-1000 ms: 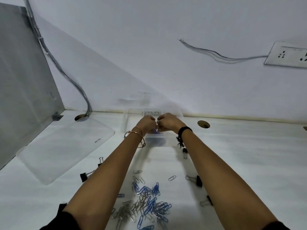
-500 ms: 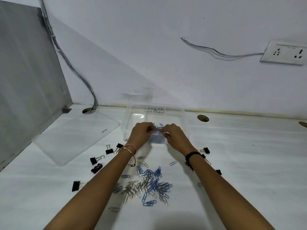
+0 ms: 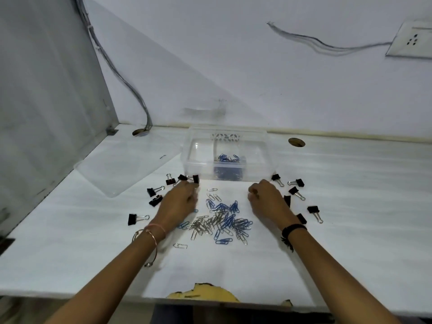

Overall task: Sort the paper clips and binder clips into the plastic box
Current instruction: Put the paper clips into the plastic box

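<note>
Both hands are hovering low over the surface (image 3: pixel 350 183), just short of the box (image 3: pixel 228 157). Left hand (image 3: pixel 180 204): fingers loosely curled, tips at a binder clip (image 3: pixel 196 178); cannot tell whether it is grasping it. Right hand (image 3: pixel 268 199): fingers curled under, contents not visible.

Progress, judged: early. Some blue paper clips are lying in one box compartment (image 3: pixel 228 158); the other compartments are looking empty. Remaining: the clip pile (image 3: pixel 219 222) between the two hands, and binder clips scattered outward of each hand, left group (image 3: pixel 154 197) and right group (image 3: pixel 297 192). No binder clips are showing in the box.
</note>
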